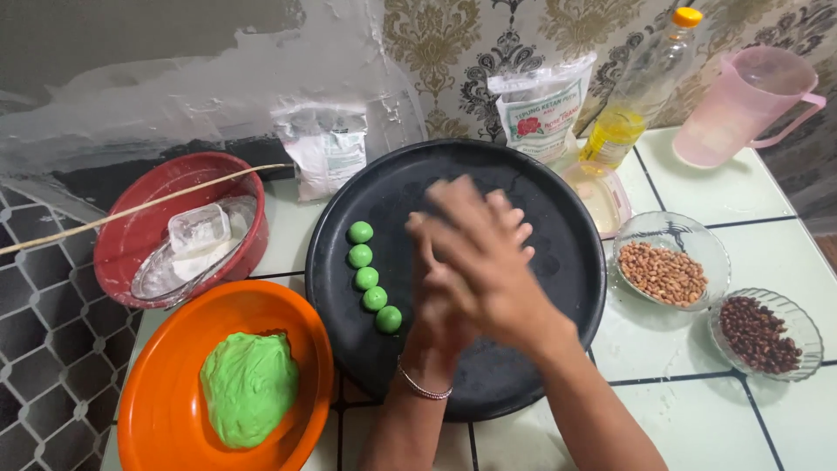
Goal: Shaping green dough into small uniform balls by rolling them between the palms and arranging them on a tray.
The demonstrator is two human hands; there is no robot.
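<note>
Five small green dough balls (370, 277) line the round black tray (540, 183) beside the left hand (436, 305) and right hand (484, 253), pressed palm to palm, seemingly rolling another piece that is hidden, which would next join that row.

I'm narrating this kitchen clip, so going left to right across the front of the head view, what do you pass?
Orange bowl with green dough → black round tray → glass dish of dark beans.

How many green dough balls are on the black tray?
5 green dough balls, in a line on the left part of the black tray. Another may be hidden between the pressed-together hands.
</note>
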